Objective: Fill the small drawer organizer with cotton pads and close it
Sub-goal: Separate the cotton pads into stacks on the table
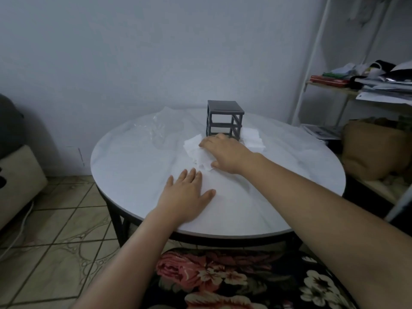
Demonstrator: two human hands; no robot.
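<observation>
Head view: plain dark drawer organizer

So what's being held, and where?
Left hand lies flat, holding nothing. Right hand rests atop the pile of white cotton pads; any grip cannot be told.

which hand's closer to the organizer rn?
Right. The right hand lies on the pads right in front of the organizer. The left hand rests flat on the table, further back toward the person.

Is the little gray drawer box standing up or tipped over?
Standing up. The drawer organizer sits on the round table with its flat top facing up.
</observation>
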